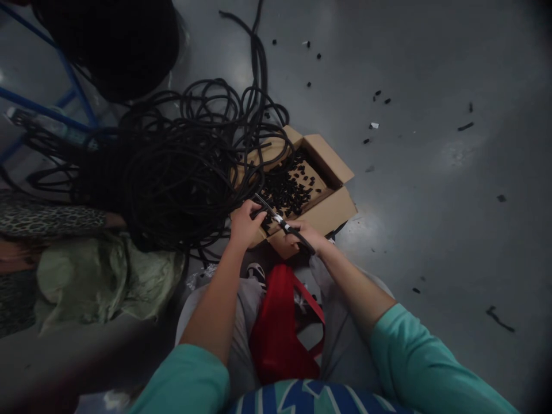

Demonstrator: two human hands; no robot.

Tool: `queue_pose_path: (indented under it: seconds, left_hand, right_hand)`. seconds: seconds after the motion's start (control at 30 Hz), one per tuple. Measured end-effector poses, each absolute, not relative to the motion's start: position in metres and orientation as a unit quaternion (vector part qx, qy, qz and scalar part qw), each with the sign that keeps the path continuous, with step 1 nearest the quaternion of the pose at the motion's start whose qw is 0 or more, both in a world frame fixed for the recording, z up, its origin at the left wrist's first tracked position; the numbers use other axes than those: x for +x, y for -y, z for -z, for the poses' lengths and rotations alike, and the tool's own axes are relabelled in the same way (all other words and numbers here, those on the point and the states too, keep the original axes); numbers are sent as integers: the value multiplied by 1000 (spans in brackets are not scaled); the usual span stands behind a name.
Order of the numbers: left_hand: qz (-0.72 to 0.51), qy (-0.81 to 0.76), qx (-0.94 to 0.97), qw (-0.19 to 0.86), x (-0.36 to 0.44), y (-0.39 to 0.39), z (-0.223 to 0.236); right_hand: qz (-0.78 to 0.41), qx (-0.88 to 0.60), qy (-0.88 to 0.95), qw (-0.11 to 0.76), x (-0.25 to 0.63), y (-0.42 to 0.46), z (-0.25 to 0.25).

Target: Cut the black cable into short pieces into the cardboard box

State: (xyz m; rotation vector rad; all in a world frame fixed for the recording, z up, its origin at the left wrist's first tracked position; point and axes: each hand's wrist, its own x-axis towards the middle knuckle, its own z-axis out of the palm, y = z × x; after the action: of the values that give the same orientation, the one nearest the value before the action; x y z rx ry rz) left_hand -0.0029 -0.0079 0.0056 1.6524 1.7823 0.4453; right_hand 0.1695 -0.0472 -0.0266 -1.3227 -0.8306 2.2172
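Note:
My right hand (307,234) grips a pair of scissors (282,223) with black handles and white wrapping near the pivot. Their blades point up and left, close to the fingers of my left hand (245,224). That hand is pinched closed around a black cord (257,213), partly hidden by the fingers. Under both hands stands an open cardboard box (330,210), with many short black cut pieces (284,190) inside. A large tangled heap of black cord (172,178) lies to the left, some loops draping over the box's edge.
A big black bundle (112,46) stands at the upper left beside a blue metal frame (71,80). Another person's patterned trouser leg (52,218) and a green cloth or bag (103,279) are at left. A red bag (276,339) sits between my legs. Black scraps (466,126) dot the grey floor.

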Motion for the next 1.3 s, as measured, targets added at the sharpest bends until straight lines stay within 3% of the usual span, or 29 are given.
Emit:
queue_pose_path:
  seconds: [0.23,0.4,0.5,0.57,0.73,0.87,1.3]
  left_hand:
    - [-219,-672,624,333,0,8,-11]
    - [-258,-663,604,359,0,9,-10]
    - [-275,-665,588,370,-1,10,-6]
    - [-298,-666,557,397,-1,10,-4]
    - [-374,-647,431,506,1,8,-6]
    - [-395,-625,342,580,4,6,-11]
    - [-323,-664,323,592,6,8,-8]
  right_hand:
    - [-893,-338,144,259,164,54,29]
    - [-946,-224,25,232,167,56,32]
    - [-927,-225,3,300,174,51,33]
    - [-911,-267,31,313,177,48,32]
    - [-847,-431,186,250,168,48,29]
    - [-811,-461,251,258,166,48,28]
    - [-777,-441,388,224,172,47,38]
